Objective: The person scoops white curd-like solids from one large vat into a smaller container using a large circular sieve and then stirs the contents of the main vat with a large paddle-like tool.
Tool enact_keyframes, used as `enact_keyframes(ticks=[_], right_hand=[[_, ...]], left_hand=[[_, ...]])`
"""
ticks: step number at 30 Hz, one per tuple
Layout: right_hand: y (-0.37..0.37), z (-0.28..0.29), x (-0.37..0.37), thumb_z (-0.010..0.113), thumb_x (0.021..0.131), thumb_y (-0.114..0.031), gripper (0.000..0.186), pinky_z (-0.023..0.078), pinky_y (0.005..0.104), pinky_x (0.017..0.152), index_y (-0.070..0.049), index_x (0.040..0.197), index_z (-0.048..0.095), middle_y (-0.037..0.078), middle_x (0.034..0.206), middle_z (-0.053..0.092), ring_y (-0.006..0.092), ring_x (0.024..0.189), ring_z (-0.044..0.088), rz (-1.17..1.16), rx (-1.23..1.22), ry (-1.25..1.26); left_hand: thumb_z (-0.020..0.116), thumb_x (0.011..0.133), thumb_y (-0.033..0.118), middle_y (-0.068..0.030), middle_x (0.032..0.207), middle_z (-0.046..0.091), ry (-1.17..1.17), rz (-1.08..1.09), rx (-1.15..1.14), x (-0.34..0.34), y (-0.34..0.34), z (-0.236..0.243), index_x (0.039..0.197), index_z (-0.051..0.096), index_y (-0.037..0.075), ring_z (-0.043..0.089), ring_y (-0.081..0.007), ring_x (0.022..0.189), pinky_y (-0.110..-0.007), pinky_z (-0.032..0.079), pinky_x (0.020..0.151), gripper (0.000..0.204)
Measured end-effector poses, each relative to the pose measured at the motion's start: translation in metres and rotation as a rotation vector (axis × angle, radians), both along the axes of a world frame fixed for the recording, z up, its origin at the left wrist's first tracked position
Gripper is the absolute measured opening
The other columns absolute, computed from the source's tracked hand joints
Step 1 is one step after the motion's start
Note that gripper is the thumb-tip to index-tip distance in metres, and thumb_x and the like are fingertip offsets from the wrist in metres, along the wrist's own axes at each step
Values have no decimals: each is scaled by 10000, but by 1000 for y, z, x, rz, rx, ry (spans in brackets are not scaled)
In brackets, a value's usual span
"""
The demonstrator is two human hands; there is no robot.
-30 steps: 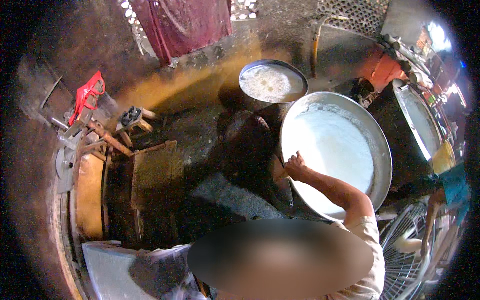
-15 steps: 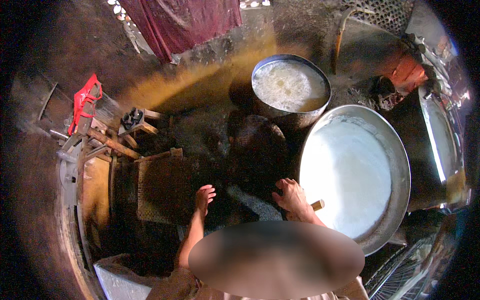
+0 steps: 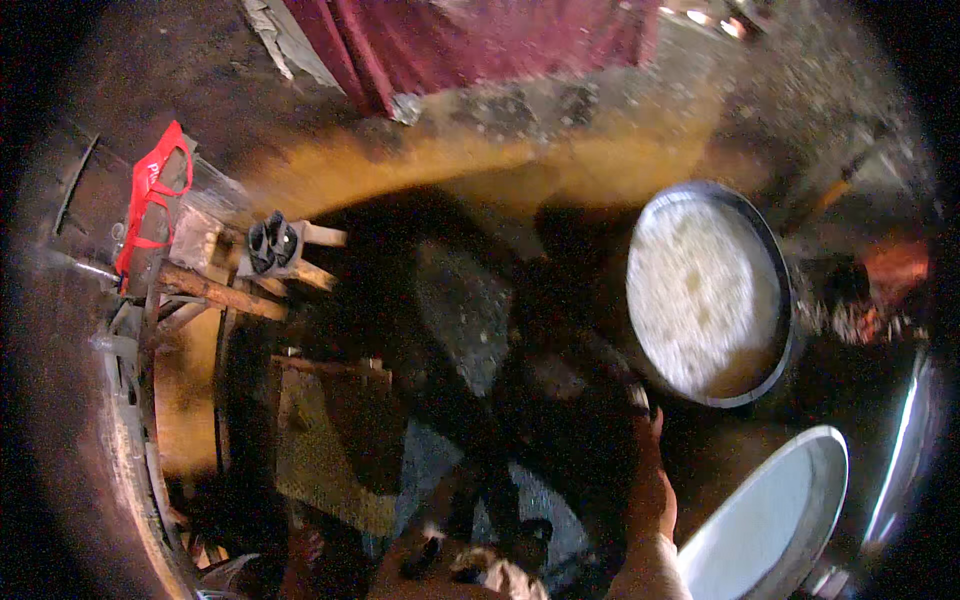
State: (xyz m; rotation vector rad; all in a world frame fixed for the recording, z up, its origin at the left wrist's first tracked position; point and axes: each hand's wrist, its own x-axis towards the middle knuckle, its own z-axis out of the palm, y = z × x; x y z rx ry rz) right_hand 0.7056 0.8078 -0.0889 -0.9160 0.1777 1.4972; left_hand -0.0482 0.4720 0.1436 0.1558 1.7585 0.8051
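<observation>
My right hand (image 3: 650, 450) reaches forward left of the wide metal pan (image 3: 838, 470), its forearm rising from the lower edge. Shadow and blur hide its fingers, so I cannot make out whether it holds anything. Beyond it to the right stands a round, dark-rimmed vessel (image 3: 783, 330) of pale, frothy liquid (image 3: 700, 295). White liquid (image 3: 755, 530) fills the pan, which is partly cut off below. A dim skin-toned shape at the lower left may be my left hand (image 3: 305, 548); its fingers are not distinct.
A low wooden stool (image 3: 310, 268) bears a pair of dark sandals (image 3: 272, 243). Left of it, a red bag (image 3: 150, 195) hangs by a wooden frame (image 3: 220, 292). A woven panel (image 3: 335, 490) lies low at left. Dark red cloth (image 3: 510, 45) hangs at the back; something glows orange-red (image 3: 895, 275) at far right.
My view has swung left and tilted, so the pan and frothy vessel appear lower and farther right. My right hand has stretched forward; my left hand has dropped into the dark.
</observation>
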Motion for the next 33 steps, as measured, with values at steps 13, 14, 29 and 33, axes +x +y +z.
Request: enact_keyframes(ticks=[13, 14, 29, 33], right_hand=[[171, 36, -244, 690, 714, -380, 407, 410, 449, 819, -212, 1067, 575, 64, 948, 663, 321, 935, 602, 733, -90, -1607], [195, 60, -253, 684, 723, -361, 414, 407, 459, 824, -221, 1099, 580, 64, 959, 660, 318, 954, 593, 739, 51, -1618], [485, -67, -277, 656, 757, -218, 407, 480, 459, 785, -203, 1160, 607, 104, 964, 647, 308, 924, 612, 1240, 441, -1937], [565, -112, -245, 645, 734, -185, 461, 479, 474, 792, -179, 1190, 579, 90, 1123, 592, 312, 1017, 564, 1275, 513, -2043]], left_hand=[[403, 943, 393, -112, 1078, 593, -694, 377, 24, 5, 112, -20, 1207, 516, 81, 578, -276, 872, -409, 487, 667, 424], [407, 939, 395, -113, 1069, 597, -429, 271, -18, 18, 110, -33, 1211, 513, 86, 582, -278, 858, -407, 485, 660, 425], [436, 929, 343, -30, 995, 579, -34, 316, -377, 234, 169, 114, 1149, 509, 173, 560, -178, 830, -356, 446, 722, 289], [451, 922, 379, -27, 1101, 544, -70, 325, -438, 276, 185, 159, 1212, 470, 189, 535, -197, 943, -376, 417, 806, 348]])
